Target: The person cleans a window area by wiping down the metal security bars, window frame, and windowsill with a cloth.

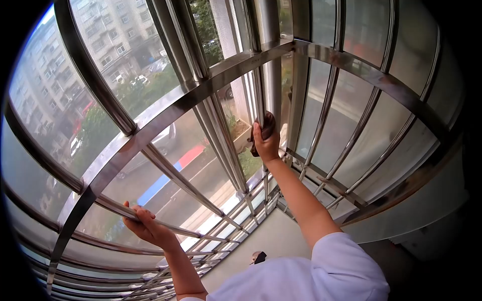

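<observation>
My right hand (267,144) is raised in the middle of the view, closed around a dark brown cloth (270,122). The cloth is pressed against an upright shiny metal bar (259,90) of the window grille, just below the wide crossbar. Part of the cloth hangs out below my fingers. Lower left, my left hand (153,233) grips another thin metal bar (173,229), its fingers curled over the far side. The wide metal crossbar (165,111) curves above both hands.
More grille bars (346,138) stand at the right in front of glass panes. Below is a pale ledge or floor (256,233). Beyond the bars, outside, are a street with cars, shrubs (108,123) and an apartment building (118,37).
</observation>
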`<state>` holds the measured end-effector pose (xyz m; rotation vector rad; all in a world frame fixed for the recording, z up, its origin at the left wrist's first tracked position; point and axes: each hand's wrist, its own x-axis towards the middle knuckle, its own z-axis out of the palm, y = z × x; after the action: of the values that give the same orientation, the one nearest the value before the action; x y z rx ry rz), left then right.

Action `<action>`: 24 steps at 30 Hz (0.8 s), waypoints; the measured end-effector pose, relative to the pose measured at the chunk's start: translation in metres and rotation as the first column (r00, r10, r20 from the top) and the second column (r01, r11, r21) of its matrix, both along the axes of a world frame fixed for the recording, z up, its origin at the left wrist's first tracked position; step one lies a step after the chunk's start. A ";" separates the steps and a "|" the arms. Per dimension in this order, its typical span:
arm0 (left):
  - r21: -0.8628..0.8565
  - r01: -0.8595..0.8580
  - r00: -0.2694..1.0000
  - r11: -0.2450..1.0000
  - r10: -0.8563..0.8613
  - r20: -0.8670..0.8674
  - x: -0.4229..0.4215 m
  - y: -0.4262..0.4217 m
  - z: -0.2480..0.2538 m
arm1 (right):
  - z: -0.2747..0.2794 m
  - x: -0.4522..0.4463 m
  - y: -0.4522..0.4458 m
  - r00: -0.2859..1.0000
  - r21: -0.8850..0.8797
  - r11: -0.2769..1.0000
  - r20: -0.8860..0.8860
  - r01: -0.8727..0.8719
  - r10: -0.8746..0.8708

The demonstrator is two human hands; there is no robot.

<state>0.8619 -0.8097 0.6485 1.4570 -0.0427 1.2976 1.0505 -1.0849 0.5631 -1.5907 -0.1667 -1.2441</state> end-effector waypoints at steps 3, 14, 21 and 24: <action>-0.018 0.003 1.000 1.000 -0.004 -0.008 -0.001 0.002 0.000 | -0.070 -0.022 0.000 0.949 -0.055 0.999 -0.315 -0.001 -0.016; 0.058 0.108 0.994 0.992 -0.107 -0.015 0.000 0.018 -0.008 | -0.060 -0.089 -0.054 0.823 0.909 0.325 0.033 -0.261 0.568; -0.006 -0.009 0.999 1.000 0.009 -0.040 -0.001 0.006 -0.004 | 0.125 -0.101 -0.118 0.980 0.377 0.926 0.174 0.022 -0.094; 0.001 -0.007 0.999 1.000 0.008 -0.044 0.000 0.008 -0.005 | 0.161 -0.052 -0.126 0.880 -0.045 0.879 0.061 0.474 -0.471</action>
<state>0.8615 -0.8016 0.6432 1.4873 -0.0089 1.2713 0.9990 -1.2109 0.7241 -1.7121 0.1714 -1.6666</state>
